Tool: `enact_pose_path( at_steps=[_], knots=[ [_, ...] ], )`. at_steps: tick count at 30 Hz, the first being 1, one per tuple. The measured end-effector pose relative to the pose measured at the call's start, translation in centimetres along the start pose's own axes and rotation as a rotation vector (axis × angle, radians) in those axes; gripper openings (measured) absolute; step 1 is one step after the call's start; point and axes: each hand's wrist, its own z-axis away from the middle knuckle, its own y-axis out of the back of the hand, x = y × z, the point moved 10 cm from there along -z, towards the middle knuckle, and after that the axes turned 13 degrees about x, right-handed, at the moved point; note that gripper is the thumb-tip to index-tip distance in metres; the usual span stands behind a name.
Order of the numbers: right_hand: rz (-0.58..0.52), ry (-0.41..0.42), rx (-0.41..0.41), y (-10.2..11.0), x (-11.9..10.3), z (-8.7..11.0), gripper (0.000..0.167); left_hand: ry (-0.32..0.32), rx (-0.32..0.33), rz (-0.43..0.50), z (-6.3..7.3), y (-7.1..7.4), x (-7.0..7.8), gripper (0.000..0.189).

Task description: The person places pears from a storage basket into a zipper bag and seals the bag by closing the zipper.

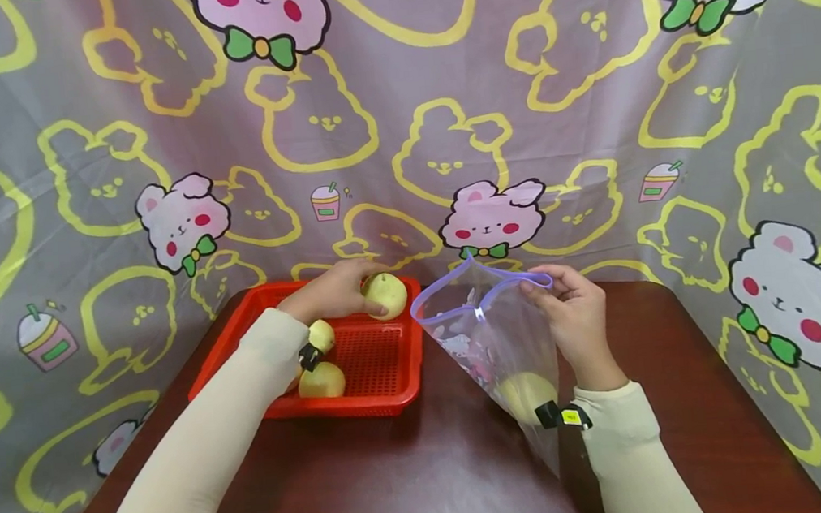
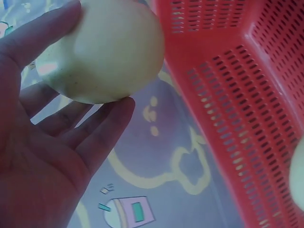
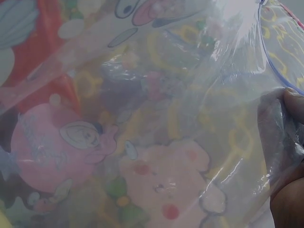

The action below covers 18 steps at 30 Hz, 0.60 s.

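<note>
My left hand grips a pale yellow-green round pear above the right rear part of a red plastic basket. In the left wrist view the thumb and fingers curl about the pear. At the right, my right hand pinches the purple-edged rim of a clear zip bag, its mouth spread wide. Inside the bag, low down, sits another pear. Printed cartoon figures cover part of the bag, which fills the right wrist view; fingers show at that view's edge.
More pears lie in the basket, partly hidden by the left wrist. Both basket and bag are on a dark red-brown table. A cartoon-printed cloth hangs behind and on both sides.
</note>
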Motion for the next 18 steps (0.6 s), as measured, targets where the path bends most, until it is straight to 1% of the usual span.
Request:
enact_pose_path(
  at_steps=[3,6,9,13,18],
  knots=[
    [-0.003,0.003,0.003,0.1,0.1,0.1,0.023,-0.016,0.001,0.016,0.2,0.4,0.8,0.073],
    [-0.007,0.007,0.007,0.1,0.1,0.2,0.025,-0.037,0.001,0.01,0.4,0.8,1.7,0.075],
    [-0.034,0.009,0.006,0.1,0.1,0.3,0.026,-0.07,0.017,-0.007,0.4,1.3,2.6,0.075],
    [-0.062,0.015,0.001,0.0,0.0,0.3,0.023,-0.121,0.038,-0.01,0.5,1.9,4.0,0.073],
    [-0.027,0.021,0.01,0.2,0.1,0.2,0.023,-0.147,0.034,-0.039,0.4,2.9,5.8,0.072]
  ],
)
